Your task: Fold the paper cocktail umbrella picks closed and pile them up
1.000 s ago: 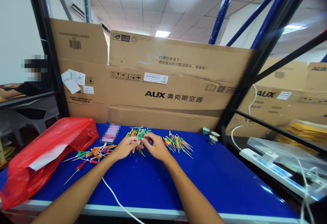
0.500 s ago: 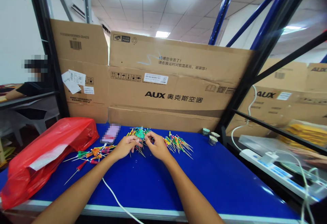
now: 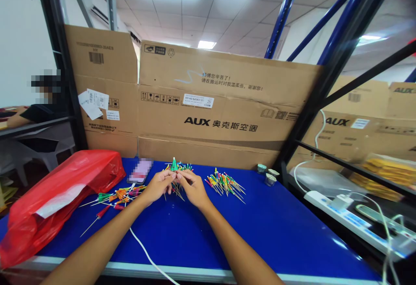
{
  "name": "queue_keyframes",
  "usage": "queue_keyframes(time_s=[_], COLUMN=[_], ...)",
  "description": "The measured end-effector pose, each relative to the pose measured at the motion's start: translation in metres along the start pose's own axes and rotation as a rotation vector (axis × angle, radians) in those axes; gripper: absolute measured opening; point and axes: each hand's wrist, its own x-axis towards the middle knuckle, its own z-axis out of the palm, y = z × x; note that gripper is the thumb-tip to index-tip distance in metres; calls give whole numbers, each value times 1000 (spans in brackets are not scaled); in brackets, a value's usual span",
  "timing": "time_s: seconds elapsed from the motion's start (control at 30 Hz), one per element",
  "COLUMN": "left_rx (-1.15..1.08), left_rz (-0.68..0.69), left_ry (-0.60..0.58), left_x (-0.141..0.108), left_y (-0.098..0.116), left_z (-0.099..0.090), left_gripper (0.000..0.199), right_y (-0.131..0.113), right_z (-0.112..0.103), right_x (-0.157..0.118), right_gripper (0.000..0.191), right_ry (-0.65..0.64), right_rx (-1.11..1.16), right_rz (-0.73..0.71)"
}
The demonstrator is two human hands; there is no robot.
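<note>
A green cocktail umbrella (image 3: 174, 165), partly folded with its tip upward, is pinched between both hands above the blue table. My left hand (image 3: 160, 185) is closed on it from the left, fingers curled. From the other side my right hand (image 3: 193, 186) grips it, thumb and fingers pressed together near the left fingertips. Behind and below the hands lies a pile of cocktail umbrellas (image 3: 186, 167), partly hidden by them. To the right is a bundle of folded umbrellas (image 3: 224, 182) with wooden sticks. More open or half-open orange, green and red umbrellas (image 3: 120, 195) lie left of my left hand.
A red plastic bag (image 3: 65, 198) covers the table's left side, near a phone (image 3: 140, 171) with a white cable (image 3: 146, 250). Small cups (image 3: 270, 179) stand back right. Cardboard (image 3: 208, 120) walls the back. Beyond the right frame is a power strip (image 3: 351, 220); a person sits at far left.
The green umbrella has gone from spread to nearly folded. My right hand has moved left, and both hands now meet around it.
</note>
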Motion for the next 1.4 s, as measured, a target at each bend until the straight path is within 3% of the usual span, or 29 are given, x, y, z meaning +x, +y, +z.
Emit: queue_keyframes(time_s=[0.1, 0.23, 0.37, 0.6, 0.9, 1.4], left_rx=[34, 44, 18, 92, 229, 49], left_rz=[25, 41, 53, 42, 15, 57], left_ry=[-16, -60, -47, -82, -100, -55], left_x=[-1, -3, -4, -6, -9, -5], left_y=[3, 5, 5, 9, 12, 8], left_z=[1, 3, 3, 8, 9, 10], left_gripper=[40, 39, 43, 41, 40, 38], right_y=[2, 0, -3, -1, -1, 1], right_z=[5, 7, 7, 9, 9, 6], right_x=[0, -1, -1, -1, -2, -1], right_gripper=[35, 30, 23, 22, 21, 19], right_ry=[26, -33, -74, -33, 49, -65], right_rx=[203, 563, 748, 939, 976, 956], right_rz=[147, 319, 360, 424, 422, 429])
